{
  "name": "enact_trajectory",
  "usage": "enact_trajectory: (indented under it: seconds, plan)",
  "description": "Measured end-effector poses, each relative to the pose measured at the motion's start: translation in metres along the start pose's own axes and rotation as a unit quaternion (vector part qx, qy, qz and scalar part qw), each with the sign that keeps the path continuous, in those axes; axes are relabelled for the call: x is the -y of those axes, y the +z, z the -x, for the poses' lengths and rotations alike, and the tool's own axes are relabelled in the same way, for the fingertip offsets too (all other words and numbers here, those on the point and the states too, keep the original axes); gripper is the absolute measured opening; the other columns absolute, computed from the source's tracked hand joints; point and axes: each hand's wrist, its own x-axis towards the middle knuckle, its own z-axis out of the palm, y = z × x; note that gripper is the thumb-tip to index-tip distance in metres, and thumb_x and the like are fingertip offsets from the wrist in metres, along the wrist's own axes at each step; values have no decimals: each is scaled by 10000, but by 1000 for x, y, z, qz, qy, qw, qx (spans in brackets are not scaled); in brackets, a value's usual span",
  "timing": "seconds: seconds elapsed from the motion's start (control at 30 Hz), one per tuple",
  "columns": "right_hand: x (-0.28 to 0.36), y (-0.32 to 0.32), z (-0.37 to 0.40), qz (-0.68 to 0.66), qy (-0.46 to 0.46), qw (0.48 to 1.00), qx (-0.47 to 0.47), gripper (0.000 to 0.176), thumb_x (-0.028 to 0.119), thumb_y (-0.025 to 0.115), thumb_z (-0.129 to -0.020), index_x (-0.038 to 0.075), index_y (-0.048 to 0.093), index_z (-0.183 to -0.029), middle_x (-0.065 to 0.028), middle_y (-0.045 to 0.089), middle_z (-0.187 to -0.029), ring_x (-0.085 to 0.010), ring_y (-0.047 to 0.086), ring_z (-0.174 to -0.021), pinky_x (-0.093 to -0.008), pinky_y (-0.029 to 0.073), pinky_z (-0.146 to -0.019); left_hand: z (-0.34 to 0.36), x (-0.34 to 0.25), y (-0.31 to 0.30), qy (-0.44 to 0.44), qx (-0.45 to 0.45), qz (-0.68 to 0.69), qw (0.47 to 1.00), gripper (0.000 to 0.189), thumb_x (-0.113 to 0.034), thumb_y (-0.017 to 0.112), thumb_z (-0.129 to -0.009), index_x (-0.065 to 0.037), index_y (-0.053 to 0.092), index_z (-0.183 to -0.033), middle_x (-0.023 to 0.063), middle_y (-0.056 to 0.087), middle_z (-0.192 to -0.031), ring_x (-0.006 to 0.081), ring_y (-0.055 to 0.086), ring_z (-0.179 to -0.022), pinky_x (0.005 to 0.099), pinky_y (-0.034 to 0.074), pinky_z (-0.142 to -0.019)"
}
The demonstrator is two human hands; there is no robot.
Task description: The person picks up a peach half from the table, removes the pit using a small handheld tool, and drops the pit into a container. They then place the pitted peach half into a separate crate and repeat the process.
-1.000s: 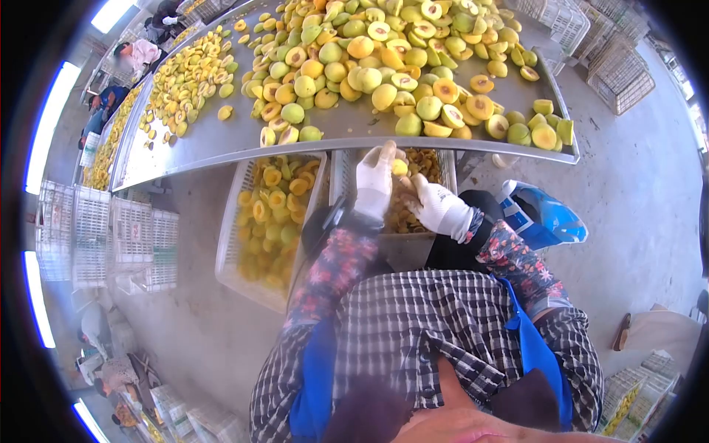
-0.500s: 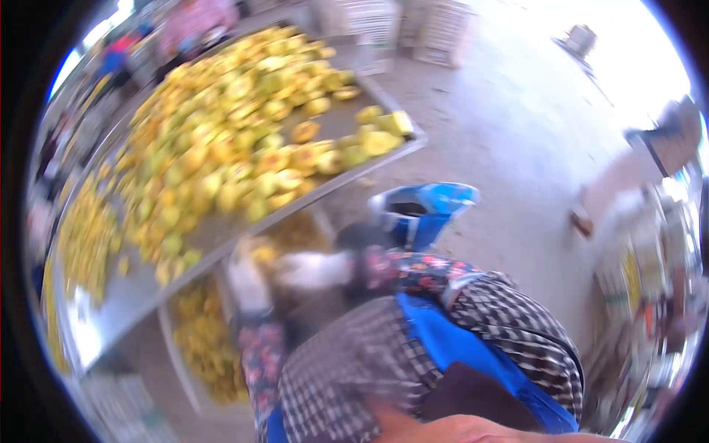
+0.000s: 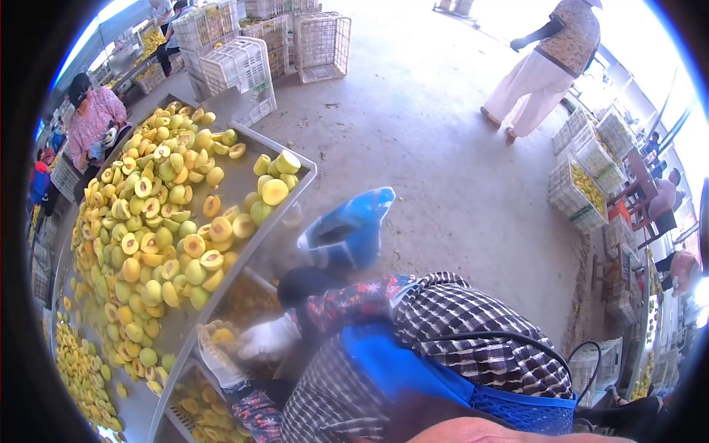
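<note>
My left hand [image 3: 219, 363], in a white glove, is closed around a yellow peach half [image 3: 222, 336] at the metal table's near edge. Close by on its right, my right hand [image 3: 269, 338], also white-gloved, is curled with its fingertips toward the fruit; anything inside it is hidden. Below the hands are crates of peach pieces, one crate [image 3: 247, 292] beyond them and another with peach pieces [image 3: 203, 406] under my left wrist. Halved peaches [image 3: 151, 244] lie heaped on the metal table [image 3: 244, 170] in front, some showing dark pit centres.
A blue-and-white open container [image 3: 354, 229] stands on the floor by my right arm. White plastic crates [image 3: 322, 48] are stacked at the back, more crates [image 3: 580, 196] at the right. One person [image 3: 96, 122] sits across the table; another person [image 3: 546, 66] walks on the floor.
My view has swung to the right, so the table and heap sit further left and the blurred scene is sharper. Both gloved hands stay close together around the peach half.
</note>
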Motion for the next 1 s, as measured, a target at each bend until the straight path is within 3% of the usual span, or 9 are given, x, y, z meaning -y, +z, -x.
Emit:
enact_trajectory:
  seconds: [0.1,0.27,0.43,0.5,0.57,0.67,0.77,0.83,1.0]
  plan:
    - [-5,4,-2,16,-60,998,-33,210,365,595,-926,157,591,-955,31,531,-683,-75,438,-442,-267,343,-390,-3,5,12,-15,-27,107,994,335,-437,588,-953,-110,524,-993,34,572,-1000,176,586,-902,329,525,-801]
    - [46,23,26,143,-30,986,-82,412,356,588,-951,60,565,-1237,-123,632,-1131,-207,578,-1104,-365,489,-904,8,-9,13,5,-55,136,989,413,-507,509,-970,-104,543,-1055,49,619,-977,228,615,-885,372,529,-856]
    - [29,8,21,-145,41,988,-39,346,172,439,-1025,0,475,-1323,-107,583,-1230,-179,574,-1106,-294,465,-956,-18,-3,-62,2,-5,394,919,325,-446,598,-937,-121,612,-953,73,663,-962,288,639,-913,467,541,-827]
    - [18,-11,24,-69,53,995,-40,337,126,401,-1040,-25,441,-1338,-116,575,-1261,-205,582,-1117,-307,469,-939,-6,-10,-85,36,-87,343,935,291,-409,632,-923,-118,636,-937,93,677,-989,306,651,-922,495,537,-849]
    - [23,-18,30,391,-44,917,-59,294,111,464,-1002,1,456,-1275,-147,640,-1146,-303,646,-990,-373,506,-827,4,-20,-117,139,-173,224,949,249,-326,660,-922,-84,649,-981,72,665,-979,240,639,-904,414,530,-844]
    - [28,-16,30,417,-3,908,-47,278,119,497,-970,11,470,-1225,-188,651,-1083,-365,649,-947,-403,512,-806,4,-31,-173,268,-310,-38,911,269,-221,722,-877,-44,655,-1068,83,641,-993,222,612,-899,345,496,-851]
    - [32,-16,31,405,18,914,-13,285,110,508,-960,8,478,-1224,-187,651,-1097,-366,648,-959,-400,514,-810,-15,-38,-225,385,-390,-403,733,308,-177,743,-827,-18,663,-1078,142,657,-998,288,619,-945,373,490,-874]
    - [32,-10,28,419,46,906,-17,312,113,518,-955,5,482,-1246,-180,649,-1108,-352,646,-973,-388,517,-816,-37,-48,-231,325,-341,-414,779,342,-225,743,-825,-31,665,-1095,186,658,-1034,334,620,-976,391,484,-895]
    - [13,-17,37,368,-96,925,27,343,258,552,-945,34,570,-1204,-192,667,-1037,-337,653,-953,-413,522,-822,-53,-99,-184,146,-194,-720,650,436,-437,537,-922,-86,623,-1167,248,632,-1090,417,592,-1027,459,482,-884]
